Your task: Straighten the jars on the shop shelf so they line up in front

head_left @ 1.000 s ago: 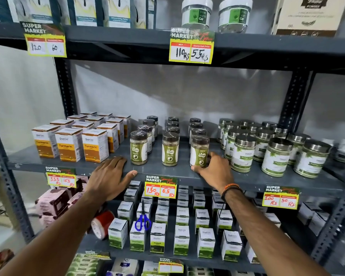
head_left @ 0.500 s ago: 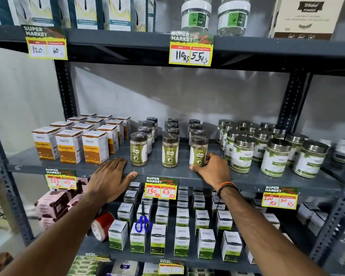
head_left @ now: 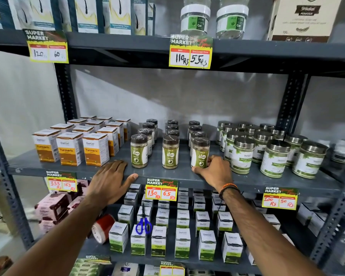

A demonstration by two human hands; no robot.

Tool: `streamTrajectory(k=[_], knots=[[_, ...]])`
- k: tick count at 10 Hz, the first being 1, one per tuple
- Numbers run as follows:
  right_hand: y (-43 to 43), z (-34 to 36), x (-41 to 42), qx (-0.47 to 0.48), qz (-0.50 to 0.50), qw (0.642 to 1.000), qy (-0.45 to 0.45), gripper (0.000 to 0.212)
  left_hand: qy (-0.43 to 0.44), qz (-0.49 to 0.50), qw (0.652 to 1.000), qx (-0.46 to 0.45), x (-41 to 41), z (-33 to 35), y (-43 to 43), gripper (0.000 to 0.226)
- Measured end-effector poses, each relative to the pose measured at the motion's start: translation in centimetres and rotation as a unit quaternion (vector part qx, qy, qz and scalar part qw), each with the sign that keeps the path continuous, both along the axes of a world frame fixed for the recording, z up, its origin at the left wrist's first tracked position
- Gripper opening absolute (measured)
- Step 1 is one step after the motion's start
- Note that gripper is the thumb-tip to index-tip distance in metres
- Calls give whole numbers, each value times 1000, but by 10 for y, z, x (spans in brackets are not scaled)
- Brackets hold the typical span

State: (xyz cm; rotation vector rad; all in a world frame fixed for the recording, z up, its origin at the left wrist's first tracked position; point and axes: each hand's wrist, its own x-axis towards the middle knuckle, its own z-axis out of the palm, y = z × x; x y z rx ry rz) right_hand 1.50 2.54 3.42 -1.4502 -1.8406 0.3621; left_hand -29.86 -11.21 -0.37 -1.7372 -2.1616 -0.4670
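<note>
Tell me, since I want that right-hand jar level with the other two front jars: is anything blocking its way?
Nothing visible. The right hand grips the jar, and the shelf ahead of it is bare to the edge.

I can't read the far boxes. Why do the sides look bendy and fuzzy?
Head view: the wide lens bows the shelf posts outward; edges blur, like the small white bottles; the middle Caska jar stays sharp; the steel lids catch glare.
</note>
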Motion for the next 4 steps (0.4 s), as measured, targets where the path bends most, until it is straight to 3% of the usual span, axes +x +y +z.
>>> streamTrajectory(k=[3, 4], knots=[[1, -3, 1, -1, 13, 1000, -1, 55, 5, 4, 1000, -3, -1, -1, 1, 94], [-10, 2, 13, 0, 21, 1000, 19, 76, -11, -2, 1000, -3, 2, 2, -2, 95]])
